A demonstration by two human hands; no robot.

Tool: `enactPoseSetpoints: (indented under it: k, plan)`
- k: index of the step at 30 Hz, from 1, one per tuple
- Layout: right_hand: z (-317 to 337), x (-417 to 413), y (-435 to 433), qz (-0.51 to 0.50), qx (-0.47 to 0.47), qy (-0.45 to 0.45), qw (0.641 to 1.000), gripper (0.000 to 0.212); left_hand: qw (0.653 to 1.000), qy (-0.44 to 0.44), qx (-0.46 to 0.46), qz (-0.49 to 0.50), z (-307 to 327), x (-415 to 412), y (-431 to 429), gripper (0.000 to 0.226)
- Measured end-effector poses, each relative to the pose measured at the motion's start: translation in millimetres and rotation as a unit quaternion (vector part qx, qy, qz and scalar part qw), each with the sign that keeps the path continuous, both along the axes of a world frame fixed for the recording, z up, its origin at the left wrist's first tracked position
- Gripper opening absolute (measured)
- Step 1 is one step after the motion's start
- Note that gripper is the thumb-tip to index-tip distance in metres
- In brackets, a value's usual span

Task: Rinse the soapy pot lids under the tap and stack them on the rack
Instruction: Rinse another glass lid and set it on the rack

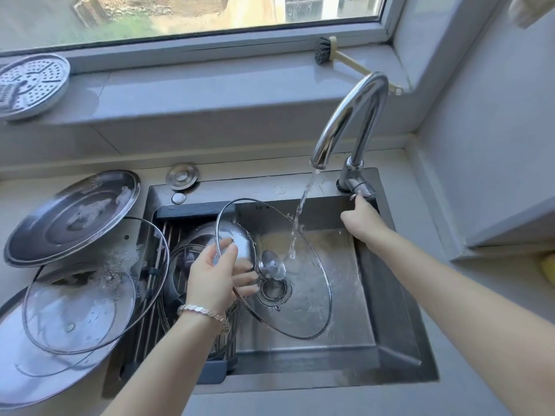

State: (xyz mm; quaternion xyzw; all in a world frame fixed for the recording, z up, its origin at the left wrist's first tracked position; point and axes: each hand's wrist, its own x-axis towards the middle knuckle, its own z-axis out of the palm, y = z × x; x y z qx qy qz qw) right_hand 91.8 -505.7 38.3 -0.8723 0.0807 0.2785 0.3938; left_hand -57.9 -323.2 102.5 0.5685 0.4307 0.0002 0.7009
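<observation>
My left hand [217, 273] grips the rim of a glass pot lid [306, 298], tilted over the steel sink [399, 313]. Water runs from the chrome tap [345, 121] onto the lid near its knob [271, 265]. My right hand [362, 219] reaches to the tap lever [362, 189], one finger touching it. A rack [156, 283] spans the sink's left part and carries lids [192, 244]. On the counter to the left lie soapy lids: a steel one [75, 217], a glass one [90, 295] and another steel one [39, 370] beneath it.
A perforated steamer plate [30, 85] rests on the window sill at the left. A dish brush [333, 52] lies on the sill behind the tap. The drain strainer [274, 291] sits in the sink floor. A wall corner closes off the right side.
</observation>
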Motion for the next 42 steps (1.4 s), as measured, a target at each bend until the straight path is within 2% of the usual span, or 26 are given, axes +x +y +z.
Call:
enactPoseSetpoints:
  k: [1, 3, 6, 8, 9, 11, 13, 14, 15, 16, 18, 19, 22, 27, 33, 40, 42]
  plan:
    - [9, -7, -1, 0.048, -0.029, -0.007, 0.998, 0.059, 1.0, 0.005, -0.004, 0.001, 1, -1, -1, 0.023]
    - [30, -28, 1, 0.152, -0.007, -0.023, 0.988, 0.052, 1.0, 0.016, -0.012, -0.005, 3, -2, -6, 0.018]
    - [61, -74, 7, 0.321, 0.087, 0.039, 0.942, 0.057, 0.999, 0.043, 0.0, -0.029, 5, -1, -14, 0.02]
    - [71, -101, 11, 0.39, 0.091, 0.037, 0.915, 0.066, 0.997, 0.059, 0.014, -0.05, 8, 1, -22, 0.024]
    - [71, -110, 12, 0.425, 0.052, -0.011, 0.904, 0.066, 0.996, 0.063, 0.015, -0.06, 9, 3, -26, 0.025]
    - [68, -122, 13, 0.451, -0.037, -0.16, 0.877, 0.054, 0.995, 0.062, 0.009, -0.077, 14, 4, -33, 0.026]
    - [60, -128, 13, 0.434, -0.069, -0.335, 0.833, 0.04, 0.995, 0.055, 0.003, -0.087, 20, 5, -39, 0.027]
    - [58, -129, 11, 0.419, -0.071, -0.38, 0.822, 0.035, 0.995, 0.046, -0.007, -0.087, 24, 5, -41, 0.029]
    - [58, -126, 7, 0.386, -0.059, -0.395, 0.831, 0.029, 0.995, 0.035, -0.022, -0.09, 27, 5, -42, 0.033]
    - [61, -121, 2, 0.354, -0.04, -0.375, 0.856, 0.025, 0.994, 0.027, -0.037, -0.1, 29, 4, -43, 0.036]
    - [69, -106, -11, 0.271, 0.01, -0.289, 0.918, 0.021, 0.987, 0.031, -0.052, -0.147, 32, 0, -43, 0.033]
    - [72, -98, -16, 0.232, 0.05, -0.236, 0.942, 0.012, 0.982, 0.045, -0.05, -0.178, 31, -3, -42, 0.028]
    - [77, -85, -25, 0.158, 0.135, -0.134, 0.969, 0.016, 0.967, 0.098, -0.024, -0.233, 20, -15, -37, 0.019]
    - [74, -87, -29, 0.082, 0.148, -0.088, 0.982, 0.014, 0.967, 0.132, 0.019, -0.217, 1, -35, -27, 0.019]
    - [85, -98, -29, 0.106, 0.063, -0.181, 0.976, 0.012, 0.958, 0.138, 0.074, -0.238, -13, -56, -21, 0.015]
    - [125, -102, -21, 0.138, 0.038, -0.289, 0.946, 0.007, 0.954, 0.12, 0.096, -0.257, -14, -66, -16, 0.012]
    - [123, -106, -17, 0.144, 0.033, -0.286, 0.947, 0.007, 0.95, 0.111, 0.108, -0.27, -13, -67, -12, 0.012]
